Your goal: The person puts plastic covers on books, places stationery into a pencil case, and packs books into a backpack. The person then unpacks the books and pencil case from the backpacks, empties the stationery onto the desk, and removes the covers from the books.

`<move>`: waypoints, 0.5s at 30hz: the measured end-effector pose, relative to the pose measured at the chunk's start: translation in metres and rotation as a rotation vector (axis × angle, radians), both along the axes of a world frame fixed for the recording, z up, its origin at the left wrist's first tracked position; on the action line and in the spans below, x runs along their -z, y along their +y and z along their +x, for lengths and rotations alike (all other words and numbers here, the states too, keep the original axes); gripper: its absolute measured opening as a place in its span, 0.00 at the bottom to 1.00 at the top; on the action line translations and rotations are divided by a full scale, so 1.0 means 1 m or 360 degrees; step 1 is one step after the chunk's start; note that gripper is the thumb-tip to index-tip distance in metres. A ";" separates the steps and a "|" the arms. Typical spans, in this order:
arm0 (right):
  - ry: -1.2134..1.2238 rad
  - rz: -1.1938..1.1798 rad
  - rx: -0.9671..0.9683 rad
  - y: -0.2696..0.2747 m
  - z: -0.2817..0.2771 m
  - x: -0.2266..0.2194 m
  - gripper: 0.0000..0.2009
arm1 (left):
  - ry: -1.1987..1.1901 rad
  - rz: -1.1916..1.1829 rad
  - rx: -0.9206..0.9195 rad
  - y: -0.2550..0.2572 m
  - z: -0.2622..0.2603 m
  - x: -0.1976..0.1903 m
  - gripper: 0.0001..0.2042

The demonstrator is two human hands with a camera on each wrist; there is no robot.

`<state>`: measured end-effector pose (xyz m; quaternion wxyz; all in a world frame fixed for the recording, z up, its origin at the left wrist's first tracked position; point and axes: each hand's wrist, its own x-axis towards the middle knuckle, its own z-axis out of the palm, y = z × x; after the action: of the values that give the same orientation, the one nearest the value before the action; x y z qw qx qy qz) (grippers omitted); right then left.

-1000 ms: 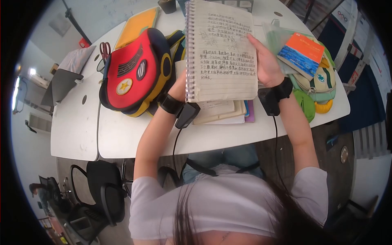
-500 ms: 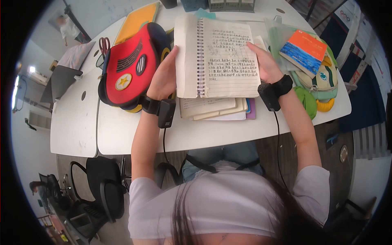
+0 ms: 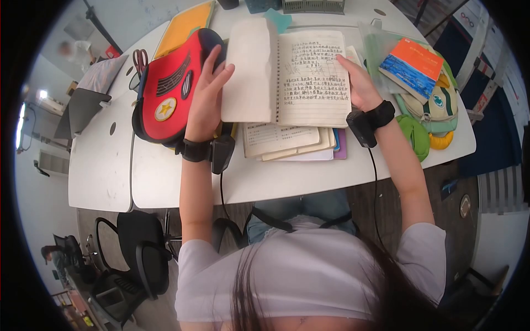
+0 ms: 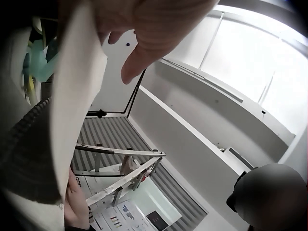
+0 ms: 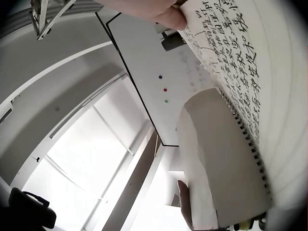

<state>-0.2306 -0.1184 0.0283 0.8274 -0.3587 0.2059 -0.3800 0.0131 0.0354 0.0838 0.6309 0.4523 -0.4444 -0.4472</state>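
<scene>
A spiral notebook (image 3: 314, 105) is held lying open in the head view, with handwriting and small sketches on its right page and a blank left side (image 3: 248, 77). My right hand (image 3: 360, 88) grips its right edge, thumb over the written page; the right wrist view shows that thumb (image 5: 173, 18) at the page margin. Beside the left edge is my left hand (image 3: 205, 107), its fingers loosely spread and the thumb off the paper. In the left wrist view a digit (image 4: 137, 62) stands apart from the page edge. Stacked papers and books (image 3: 281, 142) lie beneath the notebook.
A red backpack (image 3: 171, 91) sits on the white table (image 3: 182, 179) at left, near scissors (image 3: 141, 60) and a yellow folder (image 3: 185, 30). At right, an orange-and-blue book (image 3: 411, 69) rests on a beige-green bag (image 3: 433, 118). A grey basket (image 3: 313, 6) stands at the back.
The notebook has come down and been spread flat, its left side turning into view. My left hand has moved left and loosened from the edge; the right hand keeps its grip.
</scene>
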 end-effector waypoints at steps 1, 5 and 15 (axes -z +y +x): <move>0.0000 0.0002 0.0001 0.000 0.000 0.001 0.16 | -0.0040 -0.0108 -0.0008 0.004 -0.006 -0.007 0.28; 0.0083 -0.0043 0.0016 0.006 0.000 -0.004 0.15 | -0.0674 -0.0391 0.0625 -0.003 -0.025 0.005 0.21; 0.0211 -0.0368 0.0143 0.027 -0.002 -0.024 0.16 | -0.0609 -0.0254 -0.0391 -0.014 -0.034 0.034 0.24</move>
<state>-0.2321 -0.0910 0.0527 0.7473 -0.4664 0.2307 -0.4132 -0.0211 0.0210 0.0495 0.6186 0.5281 -0.5314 -0.2367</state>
